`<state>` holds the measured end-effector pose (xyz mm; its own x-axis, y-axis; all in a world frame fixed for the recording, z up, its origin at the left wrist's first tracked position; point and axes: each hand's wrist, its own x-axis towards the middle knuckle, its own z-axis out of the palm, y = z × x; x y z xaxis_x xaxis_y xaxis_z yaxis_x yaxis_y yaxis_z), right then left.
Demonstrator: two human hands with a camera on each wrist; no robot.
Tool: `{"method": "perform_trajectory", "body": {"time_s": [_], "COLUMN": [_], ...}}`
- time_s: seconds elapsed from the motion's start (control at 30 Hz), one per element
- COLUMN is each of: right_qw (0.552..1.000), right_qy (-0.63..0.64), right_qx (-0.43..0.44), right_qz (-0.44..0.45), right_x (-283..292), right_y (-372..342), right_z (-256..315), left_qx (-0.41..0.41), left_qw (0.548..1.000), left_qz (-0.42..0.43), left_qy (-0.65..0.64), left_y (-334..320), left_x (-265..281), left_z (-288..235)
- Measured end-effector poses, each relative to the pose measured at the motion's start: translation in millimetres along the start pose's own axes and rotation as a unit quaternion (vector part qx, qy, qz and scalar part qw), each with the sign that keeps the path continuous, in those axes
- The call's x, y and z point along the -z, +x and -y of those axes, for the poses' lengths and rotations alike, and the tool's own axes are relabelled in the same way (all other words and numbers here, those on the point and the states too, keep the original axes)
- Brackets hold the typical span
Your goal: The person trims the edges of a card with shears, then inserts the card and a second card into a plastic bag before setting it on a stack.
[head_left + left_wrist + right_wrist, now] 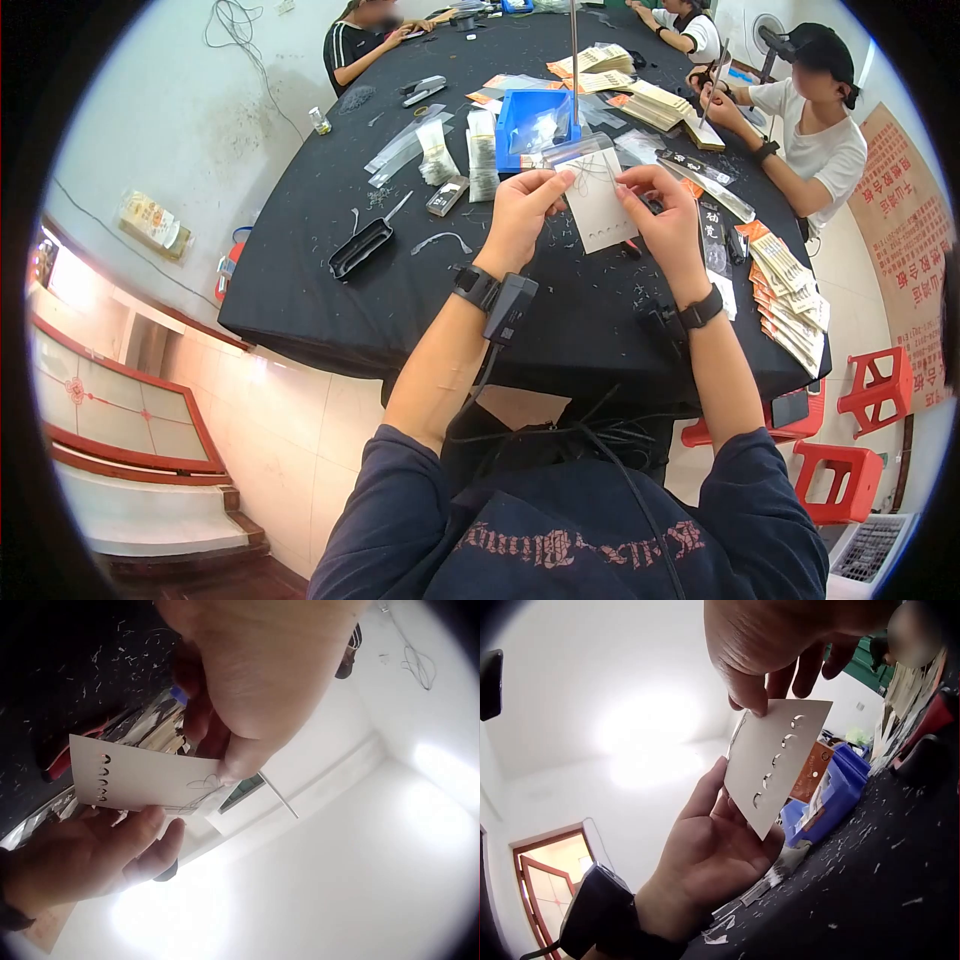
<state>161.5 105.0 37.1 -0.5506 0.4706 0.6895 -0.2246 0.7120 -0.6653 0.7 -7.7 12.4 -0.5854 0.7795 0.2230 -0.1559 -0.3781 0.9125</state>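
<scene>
On the black tablecloth [300, 240] well to the left of my left hand [525, 208] sat a black case-like tool [362, 248], and nearer that hand came a curved clear strip [441, 241], a small dark box [447, 196] and two stacks of small packets, one [436, 158] left of the other [482, 158]. Just beyond my left fingers stood a blue bin [510, 125]. My left hand pinched the far left part of a white card [603, 212], its thumb on the face over a thin looped strand [201, 782] and its fingers behind. The card was lifted off the cloth between my two hands, and I judged the step to be arranging that strand on it; the next move seemed to call for a steady left grip while the right fingertips drew the loose loops into order. The card's long axis ran forward and away from me, its far end leaning a little left, and the end with the row of curved slots [776, 760] pointed back towards my body. My right hand [662, 210] pinched the right edge between thumb and fingers; whether it also caught the strand, I could not tell. Below it, a red-handled tool [632, 248] lay on the cloth, and to its right spread a fan of printed packets [788, 290].
</scene>
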Motion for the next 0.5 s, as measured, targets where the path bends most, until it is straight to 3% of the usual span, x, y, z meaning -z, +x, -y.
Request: {"method": "perform_trajectory", "body": {"time_s": [0.5], "right_qw": [0.989], "right_qy": [-0.116], "right_qx": [0.086], "right_qz": [0.035], "right_x": [2.3], "right_y": [2.6], "right_z": [2.2], "left_qx": [0.007], "left_qw": [1.000], "left_qz": [-0.017], "left_qy": [0.014], "left_y": [-0.8], "left_x": [-0.5], "left_z": [-0.9]}}
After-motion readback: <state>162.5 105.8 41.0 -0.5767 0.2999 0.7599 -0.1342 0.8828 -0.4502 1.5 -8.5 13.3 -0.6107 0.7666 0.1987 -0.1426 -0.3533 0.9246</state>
